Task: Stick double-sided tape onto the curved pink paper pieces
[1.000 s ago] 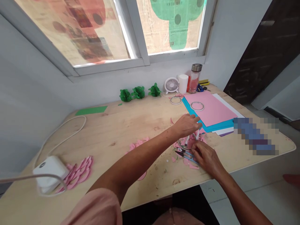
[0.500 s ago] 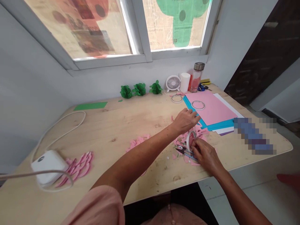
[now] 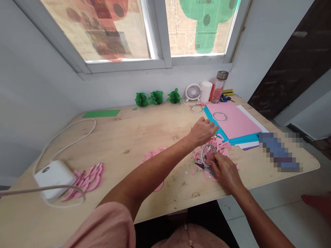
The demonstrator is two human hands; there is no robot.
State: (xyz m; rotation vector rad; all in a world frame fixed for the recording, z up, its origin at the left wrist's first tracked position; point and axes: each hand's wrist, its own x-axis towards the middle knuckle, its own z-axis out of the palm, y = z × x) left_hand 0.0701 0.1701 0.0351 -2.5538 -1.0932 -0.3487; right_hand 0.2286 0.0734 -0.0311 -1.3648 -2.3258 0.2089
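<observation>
A white tape ring is pinched in my right hand, tilted up over a heap of pink paper scraps. Scissors lie partly under the ring and the fingers. My left hand is over the far side of the heap, near the blue sheet; its fingers are curled, and what they hold, if anything, is hidden. Beneath my left forearm, a pile of pink cut pieces shows in part.
Pink sheet with another tape ring on it. Behind stand a small fan, a bottle and green paper balls. At left, a white device with a cable touches pink strips.
The ring in my right hand has turned to face the camera more. My left hand stays curled in nearly the same place. The whole view has shifted slightly.
</observation>
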